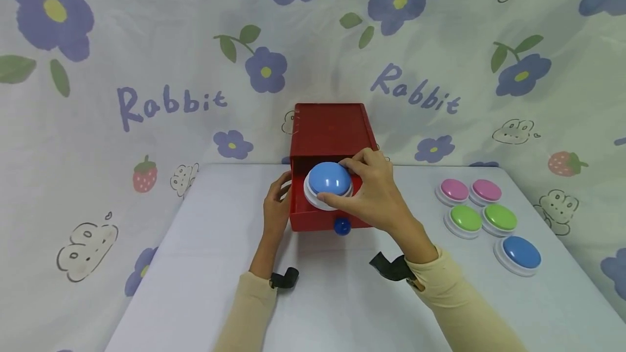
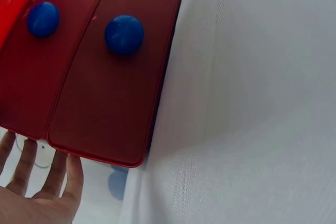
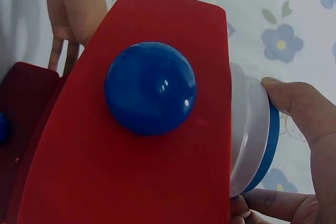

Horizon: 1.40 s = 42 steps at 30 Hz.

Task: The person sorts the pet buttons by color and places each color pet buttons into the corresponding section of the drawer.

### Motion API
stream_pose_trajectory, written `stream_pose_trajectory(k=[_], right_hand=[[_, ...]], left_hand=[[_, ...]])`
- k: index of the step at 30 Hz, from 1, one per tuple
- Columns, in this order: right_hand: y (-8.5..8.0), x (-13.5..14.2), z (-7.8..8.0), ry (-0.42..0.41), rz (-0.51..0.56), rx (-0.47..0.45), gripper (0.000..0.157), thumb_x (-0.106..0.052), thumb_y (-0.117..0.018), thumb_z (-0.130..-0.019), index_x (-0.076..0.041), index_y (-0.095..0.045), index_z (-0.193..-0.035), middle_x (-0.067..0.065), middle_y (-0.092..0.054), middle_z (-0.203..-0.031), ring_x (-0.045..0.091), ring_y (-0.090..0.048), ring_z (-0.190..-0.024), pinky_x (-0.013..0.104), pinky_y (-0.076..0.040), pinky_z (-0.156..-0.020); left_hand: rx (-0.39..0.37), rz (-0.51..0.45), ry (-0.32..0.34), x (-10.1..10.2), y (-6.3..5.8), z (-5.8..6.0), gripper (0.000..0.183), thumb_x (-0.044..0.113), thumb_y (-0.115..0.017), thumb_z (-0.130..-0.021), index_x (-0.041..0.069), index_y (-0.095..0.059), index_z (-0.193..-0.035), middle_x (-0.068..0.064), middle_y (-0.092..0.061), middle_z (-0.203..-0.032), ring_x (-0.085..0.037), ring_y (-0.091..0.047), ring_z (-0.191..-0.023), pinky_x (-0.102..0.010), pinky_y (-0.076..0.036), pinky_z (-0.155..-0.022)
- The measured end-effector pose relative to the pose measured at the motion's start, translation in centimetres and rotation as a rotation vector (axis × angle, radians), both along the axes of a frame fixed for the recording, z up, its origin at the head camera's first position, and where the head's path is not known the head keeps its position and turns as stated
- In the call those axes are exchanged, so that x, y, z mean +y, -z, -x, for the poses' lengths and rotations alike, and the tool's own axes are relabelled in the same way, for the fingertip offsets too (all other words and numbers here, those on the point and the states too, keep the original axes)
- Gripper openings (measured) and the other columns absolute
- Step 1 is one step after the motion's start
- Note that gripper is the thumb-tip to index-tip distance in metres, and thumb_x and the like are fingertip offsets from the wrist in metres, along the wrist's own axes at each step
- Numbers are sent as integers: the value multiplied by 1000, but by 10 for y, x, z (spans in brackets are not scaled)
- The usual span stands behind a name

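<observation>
A blue dome push button (image 1: 330,178) with a white base is in my right hand (image 1: 379,194), pinched between thumb and fingers. It sits over the pulled-out top drawer (image 1: 313,221) of a small red cabinet (image 1: 330,129). In the right wrist view, the drawer front with its round blue knob (image 3: 150,88) hides part of the button's white base (image 3: 252,124). My left hand (image 1: 276,211) rests against the cabinet's left side, fingers extended, as the left wrist view also shows. Below the open drawer, a second drawer (image 2: 105,98) with a blue knob (image 2: 124,34) is closed.
On the table's right side stand two pink buttons (image 1: 455,190), two green buttons (image 1: 466,218) and another blue button (image 1: 521,252). Behind the white table (image 1: 195,287) hangs a patterned cloth (image 1: 332,58), close to the cabinet's back.
</observation>
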State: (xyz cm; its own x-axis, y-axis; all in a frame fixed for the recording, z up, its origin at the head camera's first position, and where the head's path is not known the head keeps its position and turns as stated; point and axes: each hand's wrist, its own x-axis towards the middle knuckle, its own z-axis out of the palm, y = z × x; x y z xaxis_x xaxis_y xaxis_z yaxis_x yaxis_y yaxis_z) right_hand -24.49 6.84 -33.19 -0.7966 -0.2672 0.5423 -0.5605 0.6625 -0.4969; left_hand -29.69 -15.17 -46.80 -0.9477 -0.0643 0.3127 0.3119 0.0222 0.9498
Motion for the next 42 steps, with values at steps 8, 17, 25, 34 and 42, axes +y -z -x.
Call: stream_pose_trajectory(k=[8, 17, 25, 34, 42], right_hand=[[3, -13, 5, -5, -23, 32, 61, -42, -91, -67, -2, -74, -109, 7, -55, -100, 23, -46, -106, 46, -38, -85], [7, -20, 6, 5, -134, -13, 68, -47, -89, -70, -3, -71, -118, 7, -55, -106, 24, -48, -107, 47, -35, -86], [10, 3, 1, 19, -107, 80, 57, -37, -90, -73, -4, -71, -115, 8, -57, -107, 24, -48, -107, 45, -38, -85], [27, 56, -11, 144, -66, 47, 52, -24, -90, -74, -3, -70, -117, 12, -57, -110, 30, -47, -112, 51, -41, -86], [50, 100, -15, 233, 21, 118, 39, -16, -85, -78, -2, -71, -112, 11, -56, -101, 31, -47, -105, 45, -40, -79]], left_hand=[[-18, -26, 13, -2, 4, 3, 47, 22, -61, -101, 12, -51, -146, -6, -52, -143, -25, -54, -127, -33, -51, -98], [-17, -15, 0, -3, 6, 1, 45, 23, -61, -102, 13, -53, -145, -6, -52, -142, -24, -54, -125, -37, -49, -101], [0, 3, 7, -2, 2, 1, 46, 22, -59, -102, 12, -51, -146, -8, -50, -144, -23, -54, -126, -32, -51, -98], [-12, 18, 15, -1, -1, 3, 47, 23, -59, -102, 12, -50, -147, -7, -50, -144, -25, -53, -127, -31, -52, -96], [0, -12, 21, -2, 2, 3, 48, 20, -59, -102, 9, -49, -148, -9, -50, -143, -27, -53, -127, -28, -52, -95]])
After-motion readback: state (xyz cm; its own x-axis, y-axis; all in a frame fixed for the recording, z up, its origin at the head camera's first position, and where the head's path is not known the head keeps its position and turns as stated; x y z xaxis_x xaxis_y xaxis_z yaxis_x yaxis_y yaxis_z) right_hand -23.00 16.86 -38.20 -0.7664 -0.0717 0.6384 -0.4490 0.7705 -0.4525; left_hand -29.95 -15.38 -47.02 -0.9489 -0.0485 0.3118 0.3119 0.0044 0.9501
